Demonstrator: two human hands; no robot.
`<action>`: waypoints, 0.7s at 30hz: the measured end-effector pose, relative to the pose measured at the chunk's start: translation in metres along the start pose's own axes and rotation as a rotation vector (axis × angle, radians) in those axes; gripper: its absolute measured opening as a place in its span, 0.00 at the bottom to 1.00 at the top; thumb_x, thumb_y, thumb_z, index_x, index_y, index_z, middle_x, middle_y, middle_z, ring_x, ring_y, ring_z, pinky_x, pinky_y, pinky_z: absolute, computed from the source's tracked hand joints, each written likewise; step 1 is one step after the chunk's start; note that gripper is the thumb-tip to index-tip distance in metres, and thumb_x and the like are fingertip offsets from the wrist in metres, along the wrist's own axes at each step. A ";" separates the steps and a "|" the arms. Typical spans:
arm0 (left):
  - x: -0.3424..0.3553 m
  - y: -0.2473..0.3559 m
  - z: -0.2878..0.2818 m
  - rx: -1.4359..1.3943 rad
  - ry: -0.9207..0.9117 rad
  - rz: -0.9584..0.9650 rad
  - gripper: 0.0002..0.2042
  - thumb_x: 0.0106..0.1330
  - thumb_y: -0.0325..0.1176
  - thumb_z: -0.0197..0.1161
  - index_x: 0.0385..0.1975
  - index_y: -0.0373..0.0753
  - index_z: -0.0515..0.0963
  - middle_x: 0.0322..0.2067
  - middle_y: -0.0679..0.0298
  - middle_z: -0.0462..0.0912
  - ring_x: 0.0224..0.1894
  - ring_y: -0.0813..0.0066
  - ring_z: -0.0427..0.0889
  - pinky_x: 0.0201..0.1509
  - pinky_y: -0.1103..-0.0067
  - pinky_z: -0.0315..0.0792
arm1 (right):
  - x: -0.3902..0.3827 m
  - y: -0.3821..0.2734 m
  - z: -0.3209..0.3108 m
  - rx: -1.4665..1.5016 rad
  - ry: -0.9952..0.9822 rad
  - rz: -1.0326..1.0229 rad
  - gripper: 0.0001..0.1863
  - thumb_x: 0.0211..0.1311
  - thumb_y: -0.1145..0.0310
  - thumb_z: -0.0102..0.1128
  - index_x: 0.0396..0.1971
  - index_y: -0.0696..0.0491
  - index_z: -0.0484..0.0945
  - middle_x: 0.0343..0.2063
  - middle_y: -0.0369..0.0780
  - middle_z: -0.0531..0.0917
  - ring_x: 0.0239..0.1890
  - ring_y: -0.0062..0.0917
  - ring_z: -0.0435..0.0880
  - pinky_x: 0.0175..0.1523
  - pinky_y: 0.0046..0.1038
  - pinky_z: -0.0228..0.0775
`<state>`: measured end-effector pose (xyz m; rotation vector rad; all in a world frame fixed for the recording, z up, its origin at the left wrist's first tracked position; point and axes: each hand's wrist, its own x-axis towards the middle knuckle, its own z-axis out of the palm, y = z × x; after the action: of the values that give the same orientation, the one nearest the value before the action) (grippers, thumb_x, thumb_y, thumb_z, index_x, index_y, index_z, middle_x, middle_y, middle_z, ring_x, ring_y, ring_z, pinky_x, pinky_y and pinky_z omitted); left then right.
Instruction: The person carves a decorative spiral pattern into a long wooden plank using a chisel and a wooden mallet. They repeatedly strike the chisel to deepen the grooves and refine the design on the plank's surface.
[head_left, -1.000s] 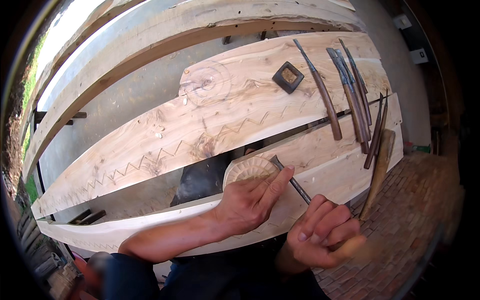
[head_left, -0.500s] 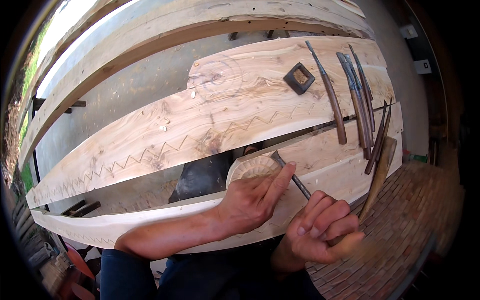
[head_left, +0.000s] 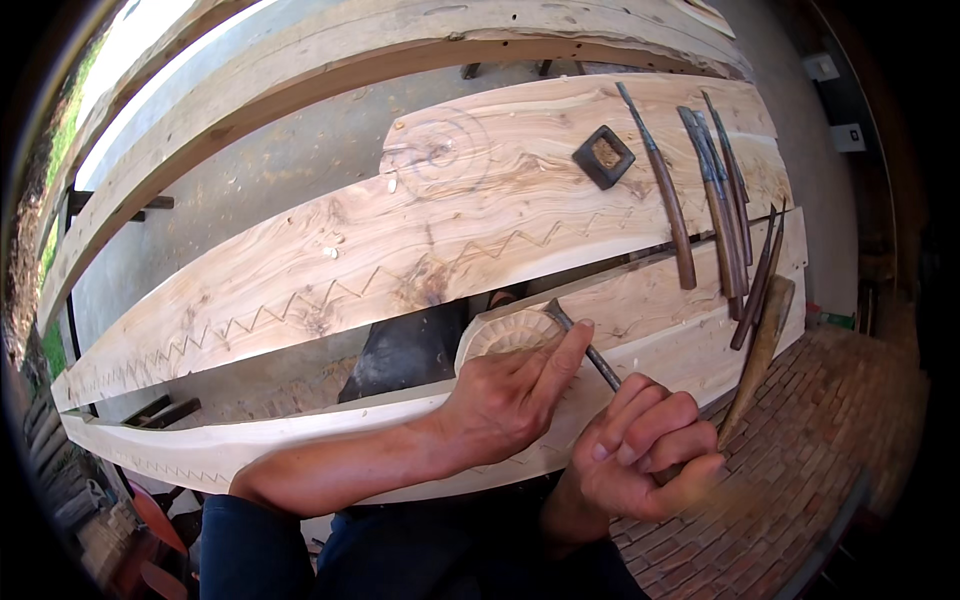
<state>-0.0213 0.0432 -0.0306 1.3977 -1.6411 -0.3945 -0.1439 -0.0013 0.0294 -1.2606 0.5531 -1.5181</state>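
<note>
A carving chisel (head_left: 601, 366) with a dark metal shaft slants across a thick pale board (head_left: 680, 350) in front of me. My right hand (head_left: 645, 450) is closed round its handle end, which the fingers mostly hide. Pressed low over the wood, my left hand (head_left: 510, 400) steadies the shaft between its fingers near the blade. The flared cutting edge meets the right rim of a round carved rosette (head_left: 515, 333) with radiating notches. My left hand covers the rosette's lower part.
A second board (head_left: 430, 220) with zigzag lines lies beyond a gap. On it sit a dark square box (head_left: 603, 157) and several chisels (head_left: 720, 200). A wooden mallet-like stick (head_left: 760, 350) juts over the right edge above brick floor (head_left: 810, 430). Long beams (head_left: 300, 95) stand behind.
The whole view has shifted very slightly. Both hands keep their hold on the chisel, and its blade stays at the rosette's rim.
</note>
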 end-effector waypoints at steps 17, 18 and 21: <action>-0.001 -0.002 0.002 -0.061 0.071 0.029 0.33 0.65 0.19 0.70 0.73 0.27 0.74 0.42 0.53 0.92 0.30 0.67 0.91 0.31 0.74 0.82 | 0.026 -0.001 0.012 0.173 -0.156 -0.013 0.31 0.90 0.47 0.44 0.23 0.50 0.64 0.19 0.37 0.72 0.12 0.24 0.69 0.21 0.26 0.61; 0.000 -0.003 0.001 -0.074 0.086 0.079 0.33 0.65 0.20 0.70 0.74 0.27 0.74 0.43 0.51 0.92 0.31 0.67 0.92 0.31 0.74 0.82 | 0.019 -0.006 0.009 0.215 -0.100 -0.058 0.32 0.90 0.45 0.46 0.23 0.51 0.65 0.20 0.38 0.74 0.13 0.25 0.74 0.20 0.25 0.65; 0.002 -0.001 0.010 -0.029 0.113 0.188 0.32 0.65 0.20 0.69 0.73 0.25 0.74 0.48 0.48 0.92 0.35 0.66 0.93 0.34 0.75 0.84 | 0.002 -0.009 -0.002 -0.038 -0.127 -0.133 0.31 0.89 0.45 0.49 0.25 0.52 0.67 0.20 0.37 0.75 0.13 0.25 0.76 0.20 0.25 0.66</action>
<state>-0.0285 0.0384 -0.0354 1.2101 -1.6499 -0.2256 -0.1487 -0.0005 0.0370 -1.4363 0.4233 -1.5302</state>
